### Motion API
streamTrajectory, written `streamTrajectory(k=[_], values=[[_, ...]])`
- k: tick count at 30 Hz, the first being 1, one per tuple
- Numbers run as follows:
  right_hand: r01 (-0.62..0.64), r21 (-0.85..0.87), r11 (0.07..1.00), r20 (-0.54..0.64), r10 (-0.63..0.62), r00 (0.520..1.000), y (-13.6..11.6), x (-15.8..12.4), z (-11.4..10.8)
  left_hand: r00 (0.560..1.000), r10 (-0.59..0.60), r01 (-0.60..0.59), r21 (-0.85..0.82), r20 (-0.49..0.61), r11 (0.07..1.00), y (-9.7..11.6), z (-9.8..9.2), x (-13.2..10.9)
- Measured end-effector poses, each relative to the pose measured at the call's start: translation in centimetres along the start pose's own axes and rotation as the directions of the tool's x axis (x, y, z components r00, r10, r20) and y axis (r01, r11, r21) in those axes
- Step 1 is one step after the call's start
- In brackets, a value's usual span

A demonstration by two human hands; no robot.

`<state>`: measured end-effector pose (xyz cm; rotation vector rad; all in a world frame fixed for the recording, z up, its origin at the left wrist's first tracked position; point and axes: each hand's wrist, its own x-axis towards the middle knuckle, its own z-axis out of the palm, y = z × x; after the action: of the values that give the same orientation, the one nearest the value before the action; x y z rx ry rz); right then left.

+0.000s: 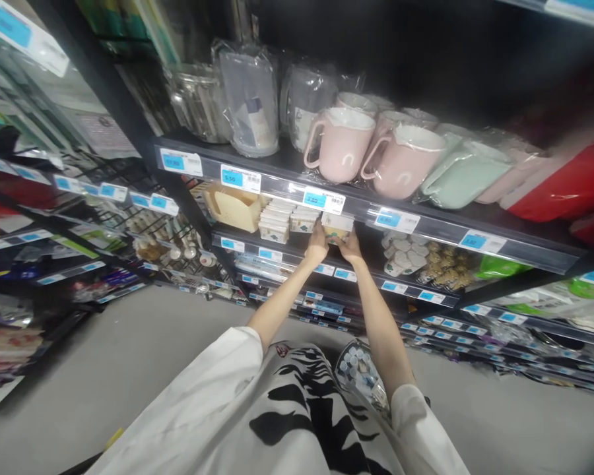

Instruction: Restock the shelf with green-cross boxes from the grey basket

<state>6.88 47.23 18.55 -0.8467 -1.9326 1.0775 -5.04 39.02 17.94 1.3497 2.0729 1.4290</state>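
dark shelf [440, 225], tag [240, 178] reading 5.50, left hand [317, 245], right hand [349, 249] both gripping small pack [337, 229]

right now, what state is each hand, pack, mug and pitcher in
left hand: on the pack's left side
right hand: on its right
small pack: between both hands
front pink mug: upright, mouth up
clear pitcher: upright, in plastic wrap

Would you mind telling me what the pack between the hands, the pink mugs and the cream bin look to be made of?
Pack: perhaps matte printed card, from its flat pale faces; detail is small.
Pink mugs: smooth plastic or ceramic, by their softly shiny walls.
Cream bin: likely matte plastic, from its uniform colour.
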Motion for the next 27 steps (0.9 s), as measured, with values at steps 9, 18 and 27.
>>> streamTrajectory(k=[9,18,27], values=[[-0.053,-0.134,0.99,-0.022,0.05,0.999,-0.2,0.0,-0.2,1.0,0.005,-0.005,0.027,0.008,1.0,-0.3,0.1,-0.1],[-0.133,-0.124,0.983,-0.043,0.129,0.991,-0.2,0.4,0.2,1.0,0.003,-0.004,0.071,0.014,0.997,0.0,-0.2,-0.4],[-0.174,-0.059,0.983,-0.066,0.17,0.983,-1.1,0.0,0.5,0.999,0.009,-0.012,0.078,0.048,0.997,0.6,-1.3,-0.3]])
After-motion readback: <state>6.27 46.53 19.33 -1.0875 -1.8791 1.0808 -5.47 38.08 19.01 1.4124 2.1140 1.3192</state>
